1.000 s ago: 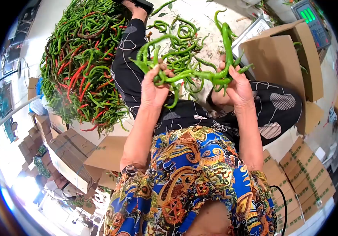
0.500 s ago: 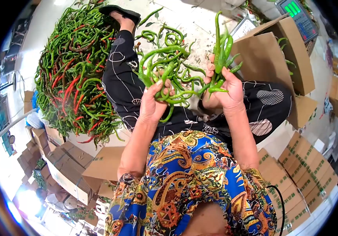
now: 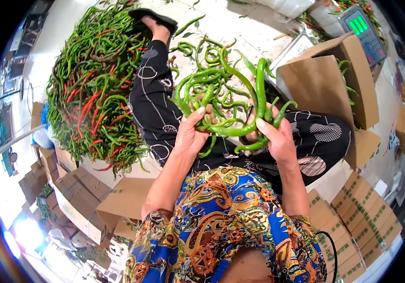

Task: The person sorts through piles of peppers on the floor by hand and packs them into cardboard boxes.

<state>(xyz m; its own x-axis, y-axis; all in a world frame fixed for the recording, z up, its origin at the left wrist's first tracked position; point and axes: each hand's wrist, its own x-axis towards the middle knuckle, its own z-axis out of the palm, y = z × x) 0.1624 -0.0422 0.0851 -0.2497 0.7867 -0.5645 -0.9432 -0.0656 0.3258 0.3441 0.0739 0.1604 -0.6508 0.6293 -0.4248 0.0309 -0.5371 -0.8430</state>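
Note:
My left hand [image 3: 192, 130] is closed around several long, curled green chili peppers [image 3: 207, 74], which loop up past the fingers. In my right hand [image 3: 275, 137] are more green chili peppers [image 3: 260, 89], one of them thick and upright, others sticking out to the right. The two bunches meet or overlap between my hands, above my lap. Behind them, loose curly green chilies [image 3: 210, 53] lie on the pale floor between my legs. Some fingertips of both hands are hidden behind the peppers.
A large heap of green and red chilies [image 3: 94, 94] lies left of my outstretched leg. An open cardboard box [image 3: 315, 87] with chilies in it stands at right, beside a digital scale display [image 3: 360, 30]. Flat printed cartons [image 3: 367, 212] and other boxes [image 3: 82, 200] lie nearer me.
Both hands have come lower and the right one has moved closer to the left. A thick green chili now stands up in the right hand, its lower end reaching toward the left bunch.

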